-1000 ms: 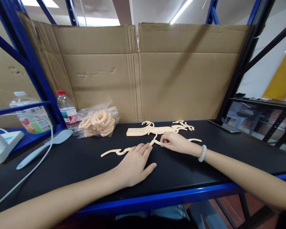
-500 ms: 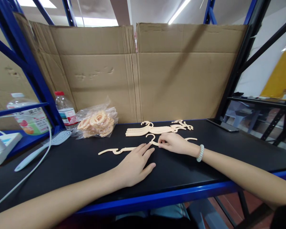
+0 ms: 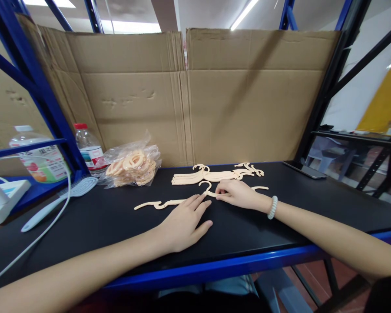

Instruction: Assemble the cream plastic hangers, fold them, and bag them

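Observation:
A thin cream plastic hanger (image 3: 159,203) lies flat on the black shelf top (image 3: 101,226). My left hand (image 3: 184,224) rests open on the shelf, fingers stretched flat, fingertips touching the hanger's left arm. My right hand (image 3: 236,194), with a pale bead bracelet on the wrist, has its fingers pinched together on the hanger next to its hook. Just behind lies a small stack of the same hangers (image 3: 211,174).
A clear bag of cream rings (image 3: 132,165) sits at the back left beside a water bottle (image 3: 88,150). A pale blue brush (image 3: 60,201) and a white cable lie at the left. A phone (image 3: 304,171) rests at the back right. Cardboard sheets (image 3: 198,95) wall the back.
The hanger has shifted a little to the left under my hands, its hook now showing clear of my right fingers. Both hands stay almost where they were.

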Tool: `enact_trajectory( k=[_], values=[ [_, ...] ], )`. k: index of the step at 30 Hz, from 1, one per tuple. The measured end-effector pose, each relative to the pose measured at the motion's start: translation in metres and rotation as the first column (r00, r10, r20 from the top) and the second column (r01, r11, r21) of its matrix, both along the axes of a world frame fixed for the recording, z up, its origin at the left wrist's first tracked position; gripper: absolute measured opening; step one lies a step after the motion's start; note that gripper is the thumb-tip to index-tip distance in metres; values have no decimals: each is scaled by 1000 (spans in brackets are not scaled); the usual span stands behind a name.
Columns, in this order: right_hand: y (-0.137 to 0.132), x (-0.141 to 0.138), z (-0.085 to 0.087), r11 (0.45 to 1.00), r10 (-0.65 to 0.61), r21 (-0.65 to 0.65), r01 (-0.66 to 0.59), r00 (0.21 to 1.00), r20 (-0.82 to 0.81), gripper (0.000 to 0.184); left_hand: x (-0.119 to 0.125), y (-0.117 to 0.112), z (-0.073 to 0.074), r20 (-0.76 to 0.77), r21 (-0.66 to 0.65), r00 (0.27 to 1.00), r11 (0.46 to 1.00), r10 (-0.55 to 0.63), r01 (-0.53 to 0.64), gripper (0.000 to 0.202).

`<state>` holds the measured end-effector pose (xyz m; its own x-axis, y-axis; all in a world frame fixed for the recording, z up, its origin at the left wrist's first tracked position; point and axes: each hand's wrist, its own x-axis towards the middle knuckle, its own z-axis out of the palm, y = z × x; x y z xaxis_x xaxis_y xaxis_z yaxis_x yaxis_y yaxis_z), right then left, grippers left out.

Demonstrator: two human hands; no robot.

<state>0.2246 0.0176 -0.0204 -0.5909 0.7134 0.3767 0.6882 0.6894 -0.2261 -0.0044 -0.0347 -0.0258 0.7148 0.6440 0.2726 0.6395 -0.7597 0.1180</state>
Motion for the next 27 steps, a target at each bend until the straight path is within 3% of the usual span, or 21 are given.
enact_trajectory(
  k=[4, 6, 10, 15, 20, 27],
  values=[
    [9, 5, 7, 999, 1, 48, 1, 1000, -29, 16, 1, 0, 2, -28, 33, 999, 999, -16, 17, 48],
    [23, 20, 15, 992, -66, 102, 74, 995, -76, 17, 1, -1, 5, -32, 45, 997, 997, -67, 69, 45],
    [57, 77, 26, 943, -308, 92, 320, 944, -121, 17, 0, -1, 12, -74, 6, 967, 969, -245, 246, 39],
    [84, 147, 24, 862, -502, -43, 505, 862, 72, 20, -1, 0, 16, -72, -12, 947, 950, -312, 312, 38],
    [90, 165, 17, 838, -473, -144, 526, 832, 289, 42, -1, 2, 18, -83, -14, 941, 944, -329, 329, 39],
    [94, 166, 12, 865, -396, -171, 472, 850, 348, 27, 0, 2, 20, -116, -16, 937, 943, -331, 331, 39]
  ],
)
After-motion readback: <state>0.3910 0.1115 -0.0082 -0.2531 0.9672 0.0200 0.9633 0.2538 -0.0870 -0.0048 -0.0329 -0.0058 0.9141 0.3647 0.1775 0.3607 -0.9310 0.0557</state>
